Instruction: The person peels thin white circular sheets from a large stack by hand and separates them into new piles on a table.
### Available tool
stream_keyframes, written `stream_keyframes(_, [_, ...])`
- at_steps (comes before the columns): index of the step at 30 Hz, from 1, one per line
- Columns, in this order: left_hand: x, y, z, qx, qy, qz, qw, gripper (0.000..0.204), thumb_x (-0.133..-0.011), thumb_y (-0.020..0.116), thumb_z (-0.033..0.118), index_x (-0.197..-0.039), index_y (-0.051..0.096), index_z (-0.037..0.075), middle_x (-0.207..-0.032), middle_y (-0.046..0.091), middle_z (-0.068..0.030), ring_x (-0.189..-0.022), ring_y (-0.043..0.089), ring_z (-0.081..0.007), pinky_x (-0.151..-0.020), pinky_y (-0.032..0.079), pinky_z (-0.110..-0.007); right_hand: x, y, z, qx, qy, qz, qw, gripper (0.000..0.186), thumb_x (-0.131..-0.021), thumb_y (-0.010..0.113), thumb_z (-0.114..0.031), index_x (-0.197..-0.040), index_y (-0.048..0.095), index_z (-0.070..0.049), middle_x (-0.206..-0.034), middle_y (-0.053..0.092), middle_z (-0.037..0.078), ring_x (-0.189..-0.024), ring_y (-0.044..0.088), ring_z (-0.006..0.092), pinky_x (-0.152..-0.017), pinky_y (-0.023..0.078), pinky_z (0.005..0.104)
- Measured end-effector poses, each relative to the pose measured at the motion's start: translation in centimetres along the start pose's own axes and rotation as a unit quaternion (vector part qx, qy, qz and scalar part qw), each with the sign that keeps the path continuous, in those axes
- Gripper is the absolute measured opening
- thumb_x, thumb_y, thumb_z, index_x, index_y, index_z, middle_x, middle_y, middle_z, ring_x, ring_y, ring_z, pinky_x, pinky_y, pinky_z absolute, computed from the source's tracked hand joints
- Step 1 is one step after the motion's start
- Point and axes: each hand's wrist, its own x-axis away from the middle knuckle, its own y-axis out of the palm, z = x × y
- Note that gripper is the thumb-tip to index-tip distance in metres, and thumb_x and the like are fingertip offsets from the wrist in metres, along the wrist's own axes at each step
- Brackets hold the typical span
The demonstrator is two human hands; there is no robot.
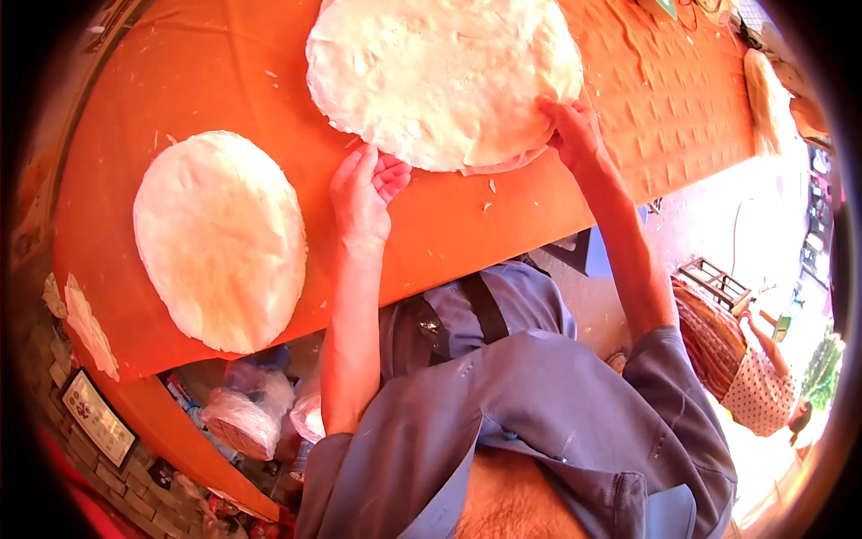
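A large, pale, roughly round flat sheet point(444, 76) with a lumpy surface lies at the table's far middle. A second layer shows along its near right rim. My right hand point(576, 135) pinches that rim at the near right, fingertips over the top. At the near left rim, my left hand point(361, 190) has thumb and forefinger pressed together on the edge, the other fingers curled in. To the left lies a smaller oval pale sheet point(220, 242), flat and untouched. What the sheets are made of I cannot tell.
An orange cloth point(449, 225) covers the table, with small white scraps scattered on it. Another pale piece point(90, 328) hangs at the left edge. Plastic-wrapped bundles point(247, 418) sit below the table. At right, another person point(759, 386) is beside a wooden stool point(714, 283).
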Motion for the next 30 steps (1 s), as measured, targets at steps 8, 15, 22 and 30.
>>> stream_keyframes(8, [0.7, 2.8, -0.7, -0.149, 0.035, -0.024, 0.988, 0.017, -0.092, 0.062, 0.016, -0.100, 0.056, 0.002, -0.085, 0.063, -0.0079, -0.065, 0.062, -0.0143, -0.057, 0.052, -0.025, 2.3, -2.1, -2.3, 0.161, -0.122, -0.002, 0.979, 0.046, -0.082, 0.076, -0.027, -0.114, 0.060, 0.002, -0.097, 0.068, 0.012, -0.078, 0.068, 0.0203, -0.067, 0.056, 0.0328])
stream_keyframes(15, [0.5, 3.9, -0.5, 0.054, 0.044, -0.163, 0.984, 0.020, -0.097, 0.057, 0.020, -0.109, 0.055, 0.005, -0.103, 0.064, -0.0077, -0.091, 0.064, -0.0202, -0.083, 0.054, -0.036, 8.9, 7.7, -0.7, 0.576, -0.467, -0.122, 0.660, 0.059, -0.070, 0.074, -0.032, -0.118, 0.057, -0.003, -0.114, 0.060, 0.020, -0.107, 0.057, 0.0341, -0.083, 0.049, 0.0446])
stream_keyframes(22, [-0.7, 3.6, 0.2, 0.004, 0.018, -0.090, 0.996, 0.032, -0.097, 0.055, 0.024, -0.117, 0.053, -0.001, -0.106, 0.063, -0.0171, -0.102, 0.063, -0.0286, -0.091, 0.052, -0.041, 3.2, 7.3, -12.1, 0.674, -0.570, 0.022, 0.470, 0.007, -0.072, 0.061, -0.012, -0.070, 0.067, -0.008, -0.054, 0.057, 0.010, -0.046, 0.057, 0.0255, -0.040, 0.042, 0.0377])
stream_keyframes(30, [-0.8, 4.0, 0.2, -0.065, 0.064, -0.032, 0.995, 0.035, -0.095, 0.060, 0.019, -0.119, 0.052, -0.005, -0.107, 0.062, -0.0154, -0.092, 0.066, -0.0248, -0.080, 0.057, -0.034, 11.3, 8.7, -17.5, 0.597, -0.533, -0.022, 0.599, 0.023, -0.090, 0.062, -0.022, -0.106, 0.069, -0.006, -0.082, 0.068, 0.015, -0.075, 0.067, 0.0291, -0.068, 0.051, 0.0347])
